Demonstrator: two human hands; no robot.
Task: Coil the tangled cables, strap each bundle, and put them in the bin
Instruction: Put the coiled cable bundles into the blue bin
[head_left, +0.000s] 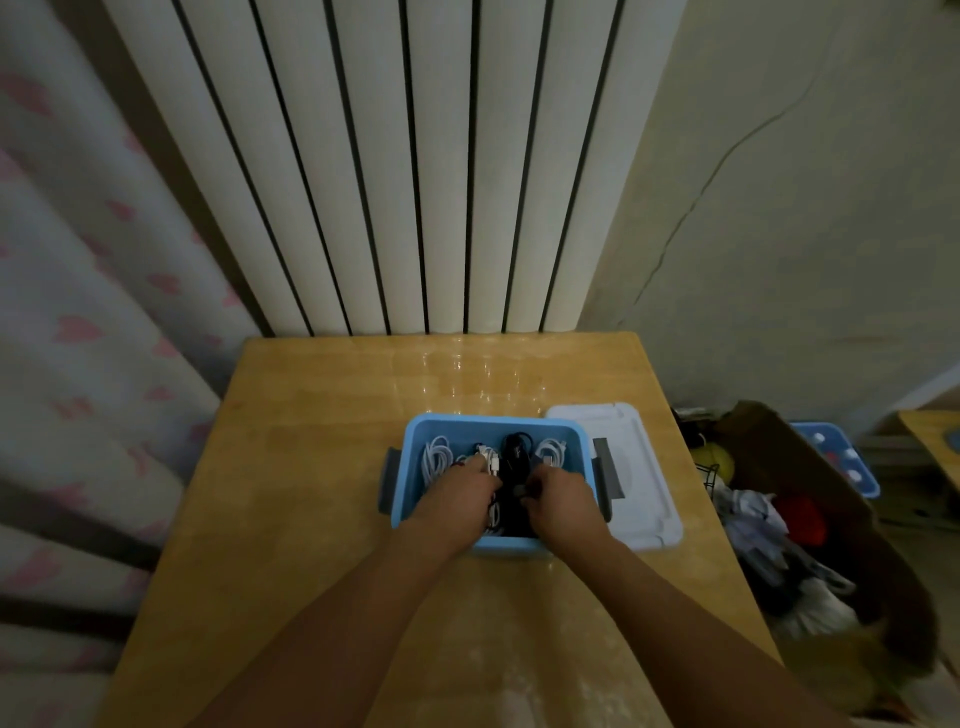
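Note:
A blue plastic bin (415, 431) stands on the wooden table. Inside it lie a coiled white cable (436, 456) at the left, another white coil (551, 451) at the right and a black cable bundle (515, 451) in the middle. Both my hands are inside the bin. My left hand (457, 493) has its fingers curled over a white cable bundle (488, 460) with plugs at its end. My right hand (563, 501) pinches the black cable bundle near its lower part. The bin's near half is hidden under my hands.
The bin's white lid (641, 483) lies flat just right of it. The table (311, 519) reaches back to a white radiator (415, 182). A curtain (78, 338) hangs at the left. On the floor at the right is a cardboard box (810, 530) of clutter.

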